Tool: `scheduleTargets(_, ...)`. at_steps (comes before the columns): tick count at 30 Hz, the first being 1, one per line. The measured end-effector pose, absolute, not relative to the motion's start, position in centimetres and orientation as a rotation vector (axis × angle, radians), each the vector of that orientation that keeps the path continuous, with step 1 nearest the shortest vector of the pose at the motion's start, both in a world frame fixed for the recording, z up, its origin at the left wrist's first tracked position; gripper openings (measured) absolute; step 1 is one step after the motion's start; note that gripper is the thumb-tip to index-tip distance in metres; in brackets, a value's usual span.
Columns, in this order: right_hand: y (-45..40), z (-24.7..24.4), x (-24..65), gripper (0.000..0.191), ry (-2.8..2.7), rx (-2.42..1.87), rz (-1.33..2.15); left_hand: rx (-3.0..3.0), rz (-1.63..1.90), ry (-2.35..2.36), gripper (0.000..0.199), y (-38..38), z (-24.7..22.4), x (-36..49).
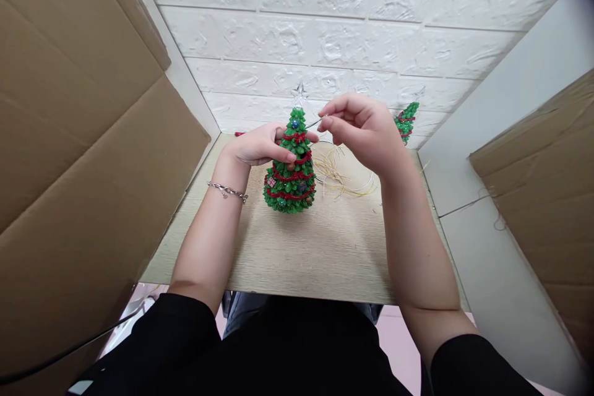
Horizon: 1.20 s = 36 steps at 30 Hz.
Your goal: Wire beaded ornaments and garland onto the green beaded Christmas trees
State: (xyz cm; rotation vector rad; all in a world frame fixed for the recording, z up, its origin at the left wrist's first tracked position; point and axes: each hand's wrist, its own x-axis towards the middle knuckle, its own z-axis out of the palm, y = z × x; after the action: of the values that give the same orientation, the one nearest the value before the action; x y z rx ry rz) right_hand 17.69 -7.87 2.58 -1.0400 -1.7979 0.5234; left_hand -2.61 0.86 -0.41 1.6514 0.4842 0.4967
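A small green Christmas tree figurine (pixel 292 182) with red garlands, tiny ornaments and a clear star (pixel 299 94) on top stands upright on the table. My left hand (pixel 271 145) is closed around its upper part from the left, thumb across the front and fingertips showing on the right side. To the right of the treetop, my right hand (pixel 355 127) pinches the end of a thin dark wire (pixel 314 123) between thumb and fingers. The wire runs to the tree's upper right side; where it joins the tree is hard to make out.
Loose yellow and white wires (pixel 341 173) lie on the wooden table (pixel 301 253) behind and right of the tree. A second Christmas tree figurine (pixel 407 120) stands at the back right. Cardboard sheets (pixel 93 136) flank the left and right; a white brick-pattern wall (pixel 315 37) closes the back.
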Motion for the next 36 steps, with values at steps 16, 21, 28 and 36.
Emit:
scheduleTargets(16,-6.8,1.8,17.8,0.05,-1.684,-1.084,0.685,1.691,0.54,0.509,0.059,0.6,0.0,-2.5)
scheduleTargets(21,-6.5,1.2,17.0,0.06,-1.751,-1.152,0.748,1.659,0.526,0.498,0.053,0.6,-0.2,-2.4)
scheduleTargets(28,-6.6,1.1,16.5,0.065,-1.76,-1.185,0.849,1.673,0.5,0.437,0.047,0.7,-0.2,-2.5)
scheduleTargets(36,-6.5,0.9,16.5,0.067,-1.697,-1.174,0.877,1.717,0.508,0.408,0.052,0.7,-0.1,-2.5)
